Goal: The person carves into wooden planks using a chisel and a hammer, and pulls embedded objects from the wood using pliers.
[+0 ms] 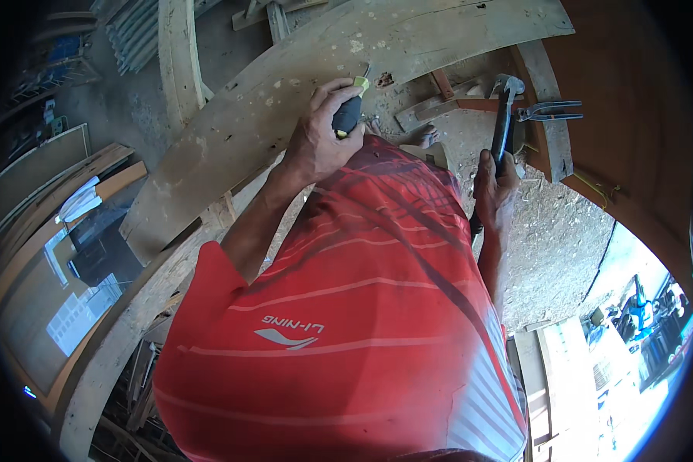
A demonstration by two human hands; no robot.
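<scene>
My left hand (pixel 319 138) is closed round a screwdriver (pixel 347 115) with a thick black and yellow-green handle. Its thin metal shank points away from me, over a long curved wooden board (pixel 246 108). A dark ragged hole (pixel 384 78) shows in the board just right of the shank. On the right, my right hand (pixel 496 189) grips a hammer (pixel 503 127) by its dark handle, the metal head up and far from me. A pair of pincers (pixel 550 111) lies beyond that hand, beside the hammer head, on a wooden piece (pixel 550 142).
A large brown wooden panel (pixel 631 108) fills the far right. Boards, papers (pixel 85 312) and a dark flat item (pixel 108 250) lie at the left. Wood pieces (pixel 431 112) rest on the dusty floor (pixel 554 246). A blue tool (pixel 639 312) stands at the lower right.
</scene>
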